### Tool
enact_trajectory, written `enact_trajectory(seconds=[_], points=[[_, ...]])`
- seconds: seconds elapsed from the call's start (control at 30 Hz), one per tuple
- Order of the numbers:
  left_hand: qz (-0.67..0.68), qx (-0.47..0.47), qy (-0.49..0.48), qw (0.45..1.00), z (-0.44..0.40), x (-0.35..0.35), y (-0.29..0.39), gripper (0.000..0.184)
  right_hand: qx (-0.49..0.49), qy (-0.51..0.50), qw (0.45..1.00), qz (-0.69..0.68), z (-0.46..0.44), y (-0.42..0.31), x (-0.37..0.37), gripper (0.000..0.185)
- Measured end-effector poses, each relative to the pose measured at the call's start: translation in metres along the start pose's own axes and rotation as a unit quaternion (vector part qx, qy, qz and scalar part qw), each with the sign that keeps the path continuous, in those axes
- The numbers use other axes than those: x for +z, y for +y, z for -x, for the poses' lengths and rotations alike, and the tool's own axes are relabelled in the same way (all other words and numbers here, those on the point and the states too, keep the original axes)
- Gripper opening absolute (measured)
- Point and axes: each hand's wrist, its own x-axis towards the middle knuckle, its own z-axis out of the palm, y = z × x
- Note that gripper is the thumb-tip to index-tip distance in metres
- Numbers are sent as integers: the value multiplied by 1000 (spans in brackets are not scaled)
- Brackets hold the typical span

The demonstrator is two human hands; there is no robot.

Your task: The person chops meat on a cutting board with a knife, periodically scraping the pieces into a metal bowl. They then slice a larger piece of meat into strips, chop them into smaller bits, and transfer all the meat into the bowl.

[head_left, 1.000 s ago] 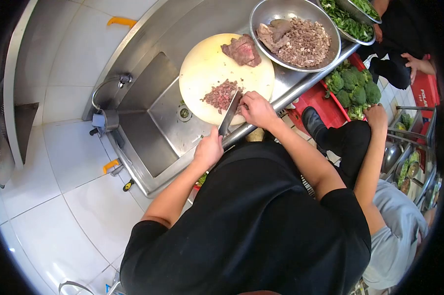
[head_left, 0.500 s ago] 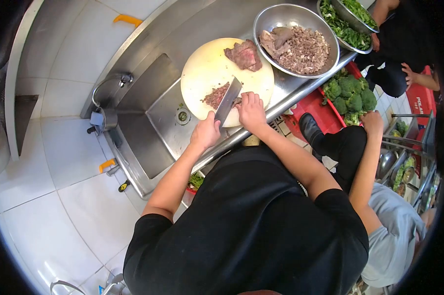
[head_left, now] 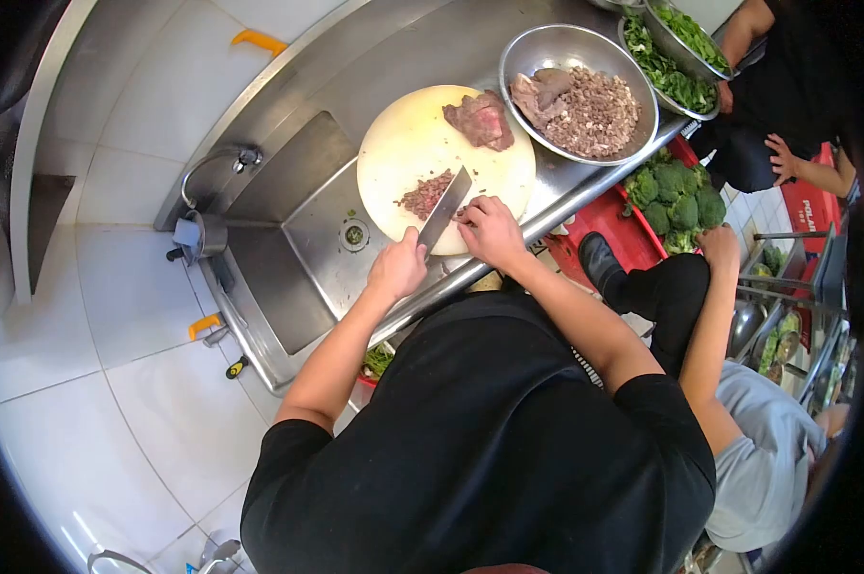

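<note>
Silver knife (head_left: 445,209): its blade turns a broad face to the view, where a second ago it showed narrow and dark; it slants over the cream cutting board (head_left: 384,134), tip towards 1 o'clock.
Meaning of the change: the blade seems to be tilting between cuts, I judge, with the work centred on the small pieces; the big slab keeps its place, untouched.
Left hand (head_left: 398,265): at 7 o'clock from the board's centre, fingers wrapped tight round the knife's handle.
Right hand (head_left: 492,232): at 5 o'clock, fingers bent and close together, tips down beside the blade at a small dark meat piece (head_left: 461,214); whether they pinch it or only steady it, I cannot tell.
Chopped meat (head_left: 422,196): a loose reddish-brown heap on the board at 7 o'clock, just left of the blade.
Meat slab (head_left: 481,121): whole, on the board at 1 o'clock, pink across part of its top.
Steel bowl (head_left: 561,43): at 2 o'clock, close by the board, with diced meat (head_left: 602,115) and larger brown chunks (head_left: 542,94) inside.
Sink drain (head_left: 354,235): at 8 o'clock, past the board's rim.
Broccoli (head_left: 676,196): at 3 o'clock, in a red crate (head_left: 609,225), with a co-worker's hand (head_left: 719,247) near it.
</note>
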Motion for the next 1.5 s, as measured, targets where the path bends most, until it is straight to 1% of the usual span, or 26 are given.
enact_trajectory(seconds=[0.07,0.17,0.27,0.37,0.4,0.5,0.6,0.73,0.9,1.0,1.5], points=[[-4,-1,-4,1000,4,0,-1,26,14,51,998,-42,2,-9,-11,34],[-2,-19,-15,1000,11,-3,7,26,34,109,993,-7,-9,-15,-18,36],[-3,-11,-8,1000,10,-4,9,24,21,-9,1000,11,-15,-3,-11,37],[-1,2,5,1000,10,1,1,25,50,-33,998,-24,-15,-2,0,36],[1,3,11,1000,10,1,-1,25,27,-25,999,-31,-15,-5,-3,38],[1,-3,18,1000,8,3,-2,25,28,-12,999,-40,-13,-14,-11,34],[-2,-5,22,1000,7,4,-3,24,11,-48,999,-16,-14,-5,-7,30],[-10,-28,2,1000,5,1,-1,23,18,-42,999,-19,-9,-8,-8,26],[-6,-14,14,1000,7,0,0,22,8,-27,999,-15,-8,-11,-11,22],[-14,-11,11,1000,6,1,0,22,-1,-27,1000,10,-9,-8,-6,21],[-7,-24,-1,1000,8,-1,5,23,18,-37,999,4,-11,-9,-4,25]])
